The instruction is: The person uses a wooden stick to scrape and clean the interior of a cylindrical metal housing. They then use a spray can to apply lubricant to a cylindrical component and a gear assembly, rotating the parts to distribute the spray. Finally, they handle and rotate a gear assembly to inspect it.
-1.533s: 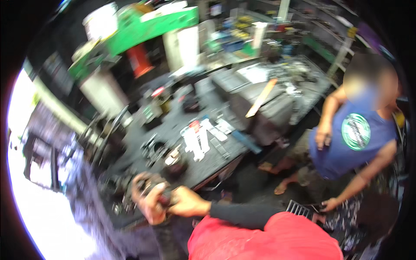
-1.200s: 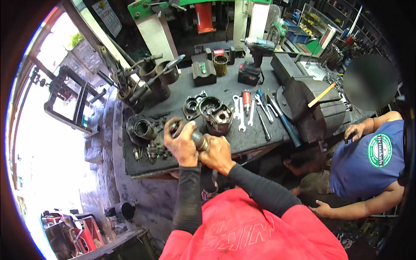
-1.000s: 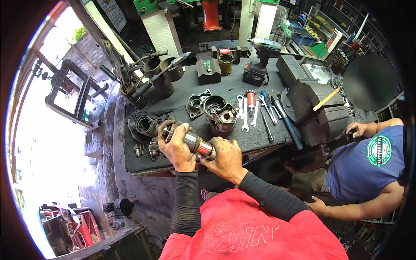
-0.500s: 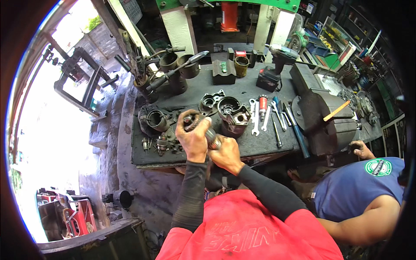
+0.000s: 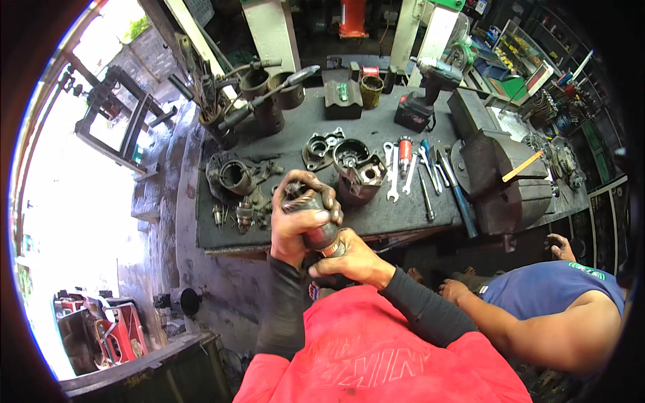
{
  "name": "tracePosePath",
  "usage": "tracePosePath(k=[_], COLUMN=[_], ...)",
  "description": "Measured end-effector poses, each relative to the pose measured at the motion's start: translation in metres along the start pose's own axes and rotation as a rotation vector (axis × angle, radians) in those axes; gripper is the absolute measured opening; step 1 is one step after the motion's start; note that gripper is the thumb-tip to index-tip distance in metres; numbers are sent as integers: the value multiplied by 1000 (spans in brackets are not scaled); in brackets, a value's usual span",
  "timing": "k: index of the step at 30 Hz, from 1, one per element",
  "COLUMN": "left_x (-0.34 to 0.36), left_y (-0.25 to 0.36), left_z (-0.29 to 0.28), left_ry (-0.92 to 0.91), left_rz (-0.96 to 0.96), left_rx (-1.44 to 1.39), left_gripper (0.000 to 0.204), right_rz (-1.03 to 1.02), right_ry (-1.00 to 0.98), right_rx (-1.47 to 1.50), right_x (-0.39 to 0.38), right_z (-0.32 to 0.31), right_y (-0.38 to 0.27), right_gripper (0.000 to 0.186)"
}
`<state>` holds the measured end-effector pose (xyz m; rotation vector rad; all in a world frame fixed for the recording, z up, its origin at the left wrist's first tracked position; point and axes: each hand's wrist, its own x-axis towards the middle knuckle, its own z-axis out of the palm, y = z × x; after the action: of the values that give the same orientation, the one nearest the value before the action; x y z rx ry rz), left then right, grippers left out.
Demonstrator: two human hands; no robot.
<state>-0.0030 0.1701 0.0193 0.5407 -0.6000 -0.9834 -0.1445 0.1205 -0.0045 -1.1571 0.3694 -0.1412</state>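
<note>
Centrally, one dark metal armature (image 5: pixel 320 236), cylindrical, ridged toward its far end, copper-coloured band toward near end; held at the near edge of the workbench (image 5: pixel 400 218); left hand (image 5: pixel 289 232) curled around the far part; right hand (image 5: pixel 363 259) wrapped around the near end; surfaces under both grips hidden.

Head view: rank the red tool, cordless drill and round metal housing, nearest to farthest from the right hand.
1. Round metal housing, ahead of the right hand.
2. Red tool, farther ahead, rightward.
3. Cordless drill, back right.
</note>
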Motion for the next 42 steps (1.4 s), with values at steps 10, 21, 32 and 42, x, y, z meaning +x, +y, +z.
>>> tracePosePath(k=[10,21,32,42], left_x=[21,8,21,37], left_y=[-6,11,8,8], left_z=[-11,5,-16,3], left_ry=[530,-39,82,-493], left_rz=[230,230,260,212], left_rx=[312,-44,-118,-912], left_gripper=[35,48,50,41], right_rz=[-513,-424,-570,-457], right_ry=[618,368,618,744], right_rx=[-1082,-706,-1147,-783], right_x=[30,1,8,-85], right_z=[-15,4,3,-91], right_y=[8,-16,-41,-101], right_gripper=[30,29,27,32])
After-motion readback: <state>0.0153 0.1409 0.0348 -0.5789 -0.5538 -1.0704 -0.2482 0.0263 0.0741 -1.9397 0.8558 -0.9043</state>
